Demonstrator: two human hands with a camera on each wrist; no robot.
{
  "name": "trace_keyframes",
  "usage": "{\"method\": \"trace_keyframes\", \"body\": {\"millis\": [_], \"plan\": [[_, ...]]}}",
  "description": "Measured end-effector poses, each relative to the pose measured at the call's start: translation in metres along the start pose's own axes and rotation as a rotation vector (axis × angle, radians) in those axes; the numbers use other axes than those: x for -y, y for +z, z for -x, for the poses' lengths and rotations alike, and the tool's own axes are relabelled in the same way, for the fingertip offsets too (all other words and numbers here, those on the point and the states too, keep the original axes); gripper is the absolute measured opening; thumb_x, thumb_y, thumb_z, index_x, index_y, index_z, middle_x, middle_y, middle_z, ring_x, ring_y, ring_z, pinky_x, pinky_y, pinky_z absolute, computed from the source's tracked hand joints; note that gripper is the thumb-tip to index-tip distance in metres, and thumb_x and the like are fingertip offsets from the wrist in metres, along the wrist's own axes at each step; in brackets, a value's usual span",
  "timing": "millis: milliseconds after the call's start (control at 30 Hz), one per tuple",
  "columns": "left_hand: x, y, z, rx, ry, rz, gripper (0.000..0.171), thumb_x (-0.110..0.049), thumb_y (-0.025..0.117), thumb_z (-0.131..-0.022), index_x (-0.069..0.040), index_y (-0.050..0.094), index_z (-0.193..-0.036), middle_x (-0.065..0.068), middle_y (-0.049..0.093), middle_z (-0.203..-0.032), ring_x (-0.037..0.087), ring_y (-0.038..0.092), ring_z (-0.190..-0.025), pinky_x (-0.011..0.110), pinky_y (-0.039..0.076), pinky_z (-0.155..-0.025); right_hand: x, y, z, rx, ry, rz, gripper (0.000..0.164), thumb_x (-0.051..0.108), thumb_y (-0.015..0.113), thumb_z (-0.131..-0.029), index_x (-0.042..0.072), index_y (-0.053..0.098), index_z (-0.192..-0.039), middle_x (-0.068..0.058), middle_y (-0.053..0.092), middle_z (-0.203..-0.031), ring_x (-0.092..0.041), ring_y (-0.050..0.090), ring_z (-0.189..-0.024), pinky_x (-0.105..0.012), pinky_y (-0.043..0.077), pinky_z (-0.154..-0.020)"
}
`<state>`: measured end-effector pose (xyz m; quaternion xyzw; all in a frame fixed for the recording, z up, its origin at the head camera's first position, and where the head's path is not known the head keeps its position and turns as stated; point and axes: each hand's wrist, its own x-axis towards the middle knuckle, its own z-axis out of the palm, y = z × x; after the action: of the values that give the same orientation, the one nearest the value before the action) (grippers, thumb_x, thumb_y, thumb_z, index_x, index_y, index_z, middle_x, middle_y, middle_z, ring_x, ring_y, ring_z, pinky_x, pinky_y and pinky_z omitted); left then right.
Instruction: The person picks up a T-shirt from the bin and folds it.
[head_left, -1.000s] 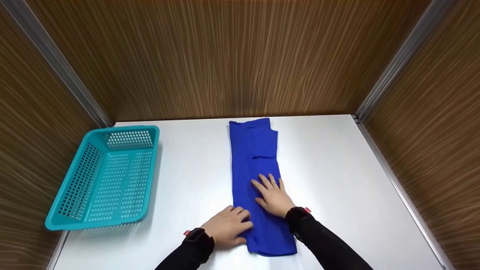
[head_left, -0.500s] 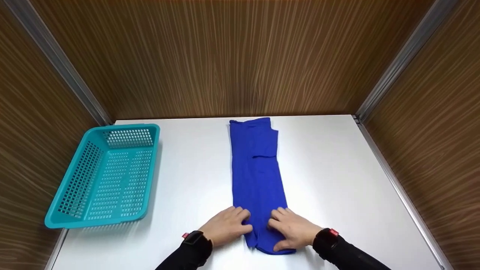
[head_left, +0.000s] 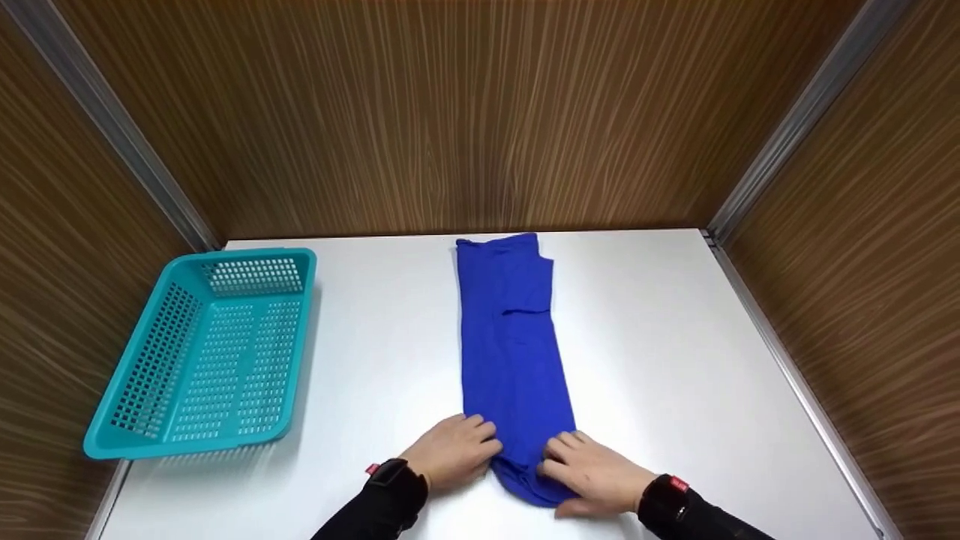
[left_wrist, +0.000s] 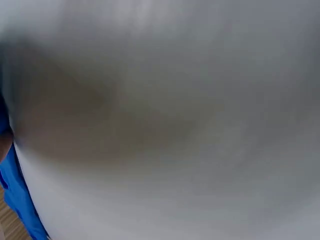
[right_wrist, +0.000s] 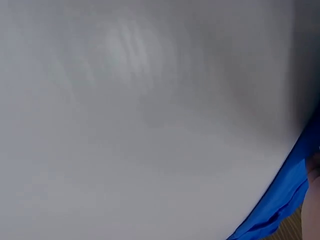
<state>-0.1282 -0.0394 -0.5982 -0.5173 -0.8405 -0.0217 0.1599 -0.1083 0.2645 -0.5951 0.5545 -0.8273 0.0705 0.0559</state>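
A blue shirt [head_left: 506, 352], folded lengthwise into a long narrow strip, lies on the white table with a sleeve-like flap near its far end. At its near left edge my left hand [head_left: 452, 451] grips the cloth with curled fingers. My right hand [head_left: 596, 474] grips the near right edge, thumb low by the bottom hem. Between the hands the near end is bunched and rounded. In the left wrist view only a bit of the hand [left_wrist: 5, 145] shows beside the blue cloth [left_wrist: 20, 200]; in the right wrist view, fingers [right_wrist: 312, 200] overlap the shirt [right_wrist: 275, 202].
A teal plastic basket [head_left: 304, 352] with perforated sides stands at the left of the table [head_left: 382, 337]. Wood-grain panels [head_left: 465, 120] close in the back and both sides, with metal rails [head_left: 787, 382] along the corners and edges.
My right hand has moved from lying spread on the middle of the shirt down to its near right edge and grips it. The near end has become bunched; my left hand has barely moved.
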Motion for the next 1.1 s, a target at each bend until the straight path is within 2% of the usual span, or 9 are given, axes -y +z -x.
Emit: {"method": "trace_keyframes", "body": {"millis": [100, 200, 367, 500, 600, 767, 900, 1000, 1100], "plan": [[0.0, -0.001, -0.001, -0.016, -0.062, 0.078, 0.008, -0.028, 0.069, -0.093, -0.021, 0.065, -0.093, -0.007, 0.06, -0.091, 0.012, 0.055, -0.08, 0.026, 0.047, -0.069, 0.001, -0.002, 0.004, -0.04, 0.012, 0.036, 0.039, 0.031, 0.079, -0.082, 0.019, 0.063, -0.115, 0.003, 0.052, -0.104, -0.015, 0.048, -0.09, -0.031, 0.044, -0.079], [0.003, -0.004, 0.001, -0.03, -0.103, 0.182, 0.012, -0.023, 0.071, -0.089, -0.018, 0.06, -0.089, -0.007, 0.059, -0.084, 0.013, 0.054, -0.076, 0.027, 0.047, -0.069, 0.0, -0.003, 0.005, -0.085, 0.022, 0.04, 0.042, 0.014, 0.078, -0.077, 0.016, 0.064, -0.117, 0.002, 0.057, -0.106, -0.016, 0.052, -0.092, -0.031, 0.048, -0.078], [0.005, -0.011, 0.004, 0.008, -0.169, 0.391, 0.018, -0.015, 0.071, -0.083, -0.017, 0.055, -0.09, -0.008, 0.061, -0.083, 0.01, 0.06, -0.079, 0.028, 0.052, -0.081, 0.0, -0.005, 0.01, -0.075, 0.023, 0.039, 0.055, 0.022, 0.081, -0.078, 0.015, 0.063, -0.129, 0.0, 0.059, -0.12, -0.018, 0.056, -0.106, -0.033, 0.051, -0.09], [0.003, -0.017, 0.006, 0.104, -0.243, 0.523, 0.026, -0.004, 0.069, -0.081, -0.019, 0.058, -0.1, -0.008, 0.069, -0.091, 0.008, 0.067, -0.084, 0.025, 0.055, -0.083, -0.001, -0.008, 0.01, -0.154, -0.018, 0.033, 0.043, 0.012, 0.079, -0.077, 0.013, 0.068, -0.118, 0.001, 0.064, -0.111, -0.017, 0.062, -0.102, -0.031, 0.053, -0.091], [0.002, -0.022, 0.008, 0.152, -0.241, 0.545, 0.037, 0.004, 0.065, -0.08, -0.02, 0.06, -0.107, -0.007, 0.074, -0.097, 0.009, 0.07, -0.087, 0.024, 0.056, -0.08, -0.003, -0.013, 0.008, -0.241, 0.002, -0.08, 0.036, 0.0, 0.076, -0.074, 0.011, 0.071, -0.108, 0.003, 0.07, -0.101, -0.013, 0.068, -0.093, -0.026, 0.055, -0.087], [0.004, -0.03, 0.007, 0.108, -0.203, 0.559, 0.03, -0.001, 0.067, -0.087, -0.021, 0.071, -0.109, -0.008, 0.077, -0.095, 0.005, 0.071, -0.08, 0.02, 0.055, -0.076, -0.009, -0.025, 0.007, -0.267, 0.112, -0.348, 0.033, -0.007, 0.075, -0.077, 0.008, 0.073, -0.106, 0.0, 0.077, -0.097, -0.01, 0.073, -0.084, -0.019, 0.056, -0.077], [0.006, -0.037, 0.006, 0.119, -0.287, 0.736, 0.006, -0.015, 0.07, -0.094, -0.017, 0.074, -0.098, -0.01, 0.073, -0.084, -0.005, 0.057, -0.064, 0.011, 0.047, -0.066, -0.012, -0.039, 0.007, -0.196, 0.212, -0.538, 0.025, -0.005, 0.074, -0.083, 0.009, 0.075, -0.104, 0.001, 0.078, -0.095, -0.002, 0.069, -0.081, -0.014, 0.053, -0.071], [0.008, -0.043, 0.006, 0.175, -0.377, 0.896, 0.005, -0.018, 0.07, -0.095, -0.015, 0.073, -0.092, -0.014, 0.066, -0.078, -0.006, 0.048, -0.061, 0.011, 0.041, -0.061, -0.012, -0.049, 0.005, -0.1, 0.291, -0.668, 0.013, 0.006, 0.075, -0.09, 0.011, 0.077, -0.102, 0.004, 0.077, -0.092, 0.004, 0.063, -0.077, -0.015, 0.053, -0.066], [0.01, -0.05, 0.006, 0.24, -0.438, 1.02, 0.005, -0.017, 0.07, -0.094, -0.014, 0.073, -0.092, -0.015, 0.063, -0.079, -0.005, 0.051, -0.066, 0.015, 0.045, -0.066, -0.013, -0.06, 0.002, 0.011, 0.363, -0.773, 0.01, 0.018, 0.075, -0.093, 0.013, 0.078, -0.101, 0.006, 0.076, -0.091, 0.006, 0.06, -0.075, -0.018, 0.054, -0.066]]}}
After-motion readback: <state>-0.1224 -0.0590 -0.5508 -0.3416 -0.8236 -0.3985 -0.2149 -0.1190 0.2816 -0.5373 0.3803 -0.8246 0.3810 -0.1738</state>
